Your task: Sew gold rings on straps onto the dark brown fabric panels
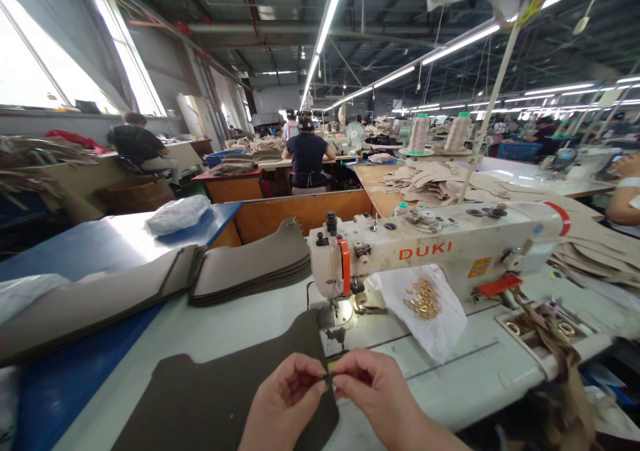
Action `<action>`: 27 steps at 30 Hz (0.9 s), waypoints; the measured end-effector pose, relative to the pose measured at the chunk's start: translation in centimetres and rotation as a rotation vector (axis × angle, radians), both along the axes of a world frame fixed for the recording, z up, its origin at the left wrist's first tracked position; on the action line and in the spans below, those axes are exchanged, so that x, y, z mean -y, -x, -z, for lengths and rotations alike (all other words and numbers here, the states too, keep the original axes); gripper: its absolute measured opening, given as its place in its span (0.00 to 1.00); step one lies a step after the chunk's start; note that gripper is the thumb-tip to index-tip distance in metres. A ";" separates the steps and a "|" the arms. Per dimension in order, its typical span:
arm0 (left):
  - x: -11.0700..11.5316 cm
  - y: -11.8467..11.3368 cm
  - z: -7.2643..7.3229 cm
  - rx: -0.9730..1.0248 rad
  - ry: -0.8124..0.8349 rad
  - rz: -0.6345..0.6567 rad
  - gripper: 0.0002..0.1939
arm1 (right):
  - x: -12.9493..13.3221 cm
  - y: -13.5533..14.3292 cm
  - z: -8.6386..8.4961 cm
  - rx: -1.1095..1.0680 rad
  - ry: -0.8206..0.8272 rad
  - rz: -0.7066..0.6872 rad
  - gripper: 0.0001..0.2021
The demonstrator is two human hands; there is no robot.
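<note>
I counted two hands of my own and one thing held between them. My left hand [290, 398] and my right hand [373, 388] were each closed in a pinch, thumb against forefinger, and both had hold of the same small dark strip [328, 376]. It was in front of the sewing machine [380, 251], at the near end of its bed, above the edge of one dark panel [225, 384] lying flat.

There was one machine close to me, marked DUKI in orange, with two thread cones [419, 134] behind it. On one white sheet [443, 341] lay a heap of gold-coloured metal pieces [424, 299], too tangled to count. One tray [550, 364] at the right showed two gold-coloured rings [566, 329] among some fabric strips. To the left I had two stacks of panels [250, 264], their layers too close to number, and one plastic-wrapped bundle [179, 215] on the blue table [115, 238]. One person [309, 154] sat ahead and another at the far left; others were too distant to count.

The piece I pinched looked short and narrow, nearly black, with most of it hidden by my fingertips, so I couldn't make out its full shape.
</note>
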State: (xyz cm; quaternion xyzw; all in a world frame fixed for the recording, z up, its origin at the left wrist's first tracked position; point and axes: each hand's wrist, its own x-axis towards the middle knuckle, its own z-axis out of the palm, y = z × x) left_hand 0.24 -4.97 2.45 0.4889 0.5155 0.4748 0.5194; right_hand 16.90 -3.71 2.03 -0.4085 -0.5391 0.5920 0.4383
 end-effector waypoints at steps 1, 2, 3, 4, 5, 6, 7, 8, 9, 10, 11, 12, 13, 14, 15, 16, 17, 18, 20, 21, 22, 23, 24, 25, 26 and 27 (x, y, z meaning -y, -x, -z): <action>0.1 -0.1 0.0 0.001 0.003 0.003 0.06 | -0.1 -0.1 -0.1 0.029 -0.016 -0.002 0.05; 0.1 -0.2 0.1 0.002 0.007 0.005 0.06 | -0.1 -0.2 -0.2 0.067 -0.039 -0.004 0.05; 0.1 -0.2 0.1 0.003 0.013 0.007 0.06 | -0.2 -0.3 -0.4 0.113 -0.066 -0.006 0.05; 0.1 -0.3 0.1 0.003 0.022 0.008 0.07 | -0.2 -0.3 -0.5 0.161 -0.093 -0.007 0.05; 0.0 -0.2 0.1 -0.005 0.032 0.015 0.07 | -0.3 -0.4 -0.7 0.206 -0.115 -0.010 0.05; -0.2 -0.1 0.0 -0.021 0.045 0.033 0.08 | -0.3 -0.5 -0.7 0.239 -0.124 -0.015 0.05; -0.5 0.1 -0.1 -0.046 0.057 0.061 0.08 | -0.3 -0.5 -0.8 0.257 -0.119 -0.024 0.06; -1.0 0.5 -0.3 -0.081 0.057 0.095 0.09 | -0.4 -0.6 -0.7 0.259 -0.102 -0.030 0.06; -1.6 0.9 -0.4 -0.131 0.041 0.125 0.09 | -0.5 -0.7 -0.6 0.249 -0.075 -0.035 0.05; -2.3 1.5 -0.4 -0.206 0.004 0.139 0.09 | -0.6 -0.7 -0.5 0.235 -0.050 -0.037 0.05; -3.0 2.0 -0.3 -0.310 -0.056 0.124 0.09 | -0.7 -0.8 -0.3 0.218 -0.029 -0.038 0.05; -3.7 2.5 -0.2 -0.440 -0.137 0.084 0.09 | -0.8 -1.0 -0.1 0.203 -0.012 -0.034 0.05; -4.3 2.9 0.1 -0.587 -0.234 0.038 0.09 | -1.0 -1.1 0.1 0.189 0.003 -0.029 0.04; -4.7 3.1 0.6 -0.734 -0.333 0.004 0.10 | -1.3 -1.2 0.3 0.176 0.022 -0.024 0.04; -4.9 3.2 1.1 -0.865 -0.425 -0.011 0.10 | -1.5 -1.3 0.5 0.169 0.041 -0.020 0.03; -4.9 3.1 1.7 -0.969 -0.505 -0.004 0.11 | -1.8 -1.3 0.6 0.166 0.061 -0.014 0.03; -4.8 2.9 2.3 -1.041 -0.570 0.016 0.12 | -2.1 -1.3 0.6 0.170 0.082 -0.008 0.03; -4.5 2.5 2.9 -1.089 -0.617 0.036 0.13 | -2.4 -1.3 0.6 0.185 0.103 -0.004 0.03; -3.6 1.9 3.8 -1.129 -0.664 0.049 0.14 | -3.2 -0.9 0.6 0.232 0.144 -0.003 0.03; -3.3 1.7 4.1 -1.129 -0.677 0.046 0.15 | -3.7 -0.5 0.5 0.256 0.164 -0.007 0.04; -3.0 1.6 4.3 -1.123 -0.682 0.038 0.16 | -4.2 -0.2 0.5 0.277 0.180 -0.013 0.05; -2.8 1.5 4.4 -1.112 -0.682 0.026 0.16 | -4.7 0.3 0.5 0.296 0.192 -0.021 0.06; -2.7 1.5 4.4 -1.100 -0.676 0.018 0.17 | -5.2 0.7 0.4 0.313 0.199 -0.029 0.06; -2.7 1.6 4.4 -1.089 -0.674 0.013 0.17 | -5.7 1.1 0.4 0.328 0.200 -0.035 0.07; -2.8 1.6 4.2 -1.079 -0.677 0.010 0.16 | -6.1 1.5 0.5 0.345 0.202 -0.041 0.08; -2.9 1.7 4.0 -1.072 -0.688 0.011 0.15 | -6.5 1.8 0.5 0.364 0.202 -0.047 0.08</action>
